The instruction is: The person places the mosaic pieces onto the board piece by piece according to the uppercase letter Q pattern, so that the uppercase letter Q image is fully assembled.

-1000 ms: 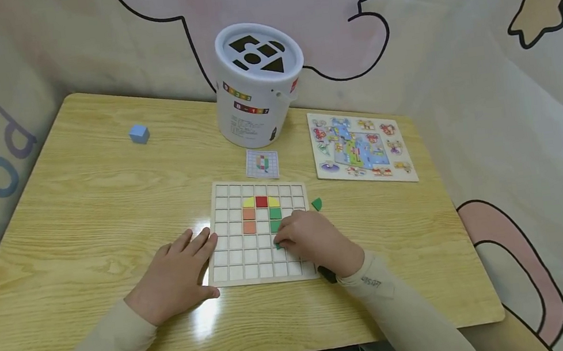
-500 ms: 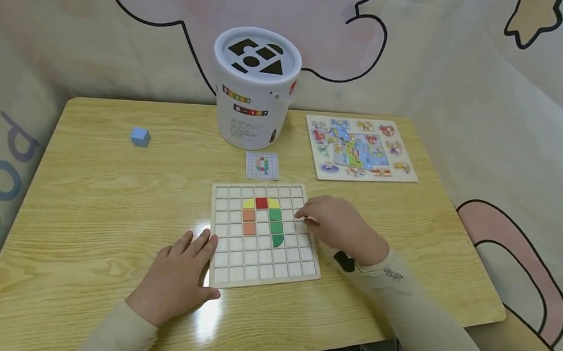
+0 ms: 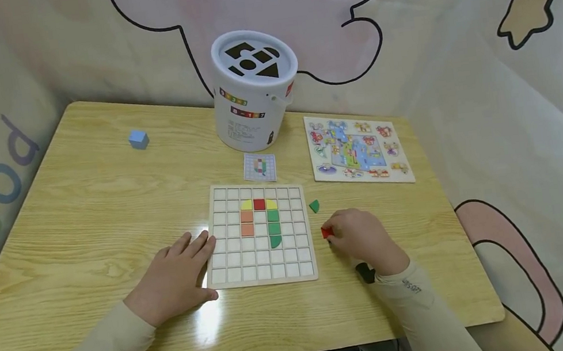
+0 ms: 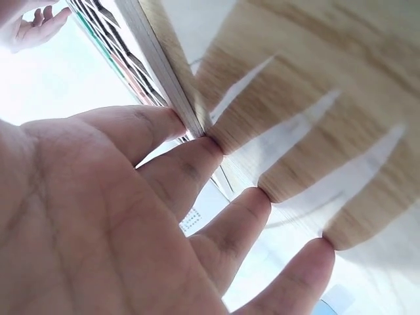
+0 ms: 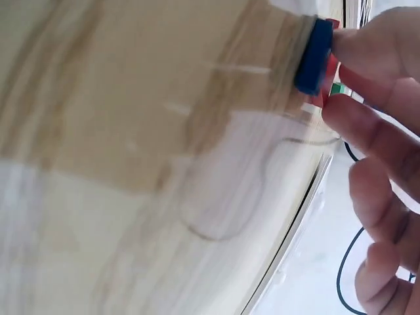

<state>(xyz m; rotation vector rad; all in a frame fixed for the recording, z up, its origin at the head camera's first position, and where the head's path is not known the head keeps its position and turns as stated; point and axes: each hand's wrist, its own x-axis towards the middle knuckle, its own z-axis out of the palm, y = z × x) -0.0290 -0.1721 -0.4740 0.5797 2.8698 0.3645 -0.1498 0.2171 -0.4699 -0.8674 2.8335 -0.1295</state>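
Observation:
The white grid board lies on the table with yellow, red, orange and green tiles in an arch; the lowest right one is a rounded green tile. My left hand rests palm down, fingers spread, index fingertip touching the board's left edge. Right of the board, my right hand pinches a red tile at the tabletop. A blue tile sits against those fingertips in the right wrist view, partly covering the red. A green quarter-round tile lies just above that hand.
Behind the board lies a small pattern card, with a white lidded bucket beyond it. An animal puzzle board lies at the back right. A blue cube sits at the back left.
My right hand has let go of the rounded green tile in the grid. It has moved right, off the board, to the red tile. My left hand has stayed still.

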